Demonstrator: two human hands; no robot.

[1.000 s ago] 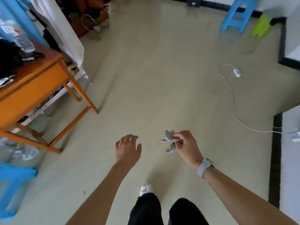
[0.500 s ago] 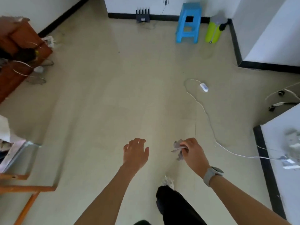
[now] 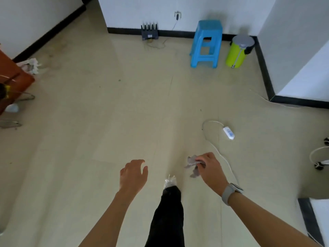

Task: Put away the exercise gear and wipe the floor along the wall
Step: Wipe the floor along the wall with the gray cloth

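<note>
Right hand [image 3: 209, 167] forward above the floor [image 3: 106, 122], pinching a crumpled grey cloth [image 3: 193, 164]; left hand [image 3: 133, 172] outstretched, fingers loosely curled, empty.

Soft, even daylight, faint shadows, slight motion blur, wide-angle bending at the edges

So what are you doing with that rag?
A person is walking across the floor toward the far wall. The right hand pinches a crumpled grey cloth in its fingers; the left hand is held out with nothing in it. A blue stool and a green bin stand by the wall ahead.
</note>
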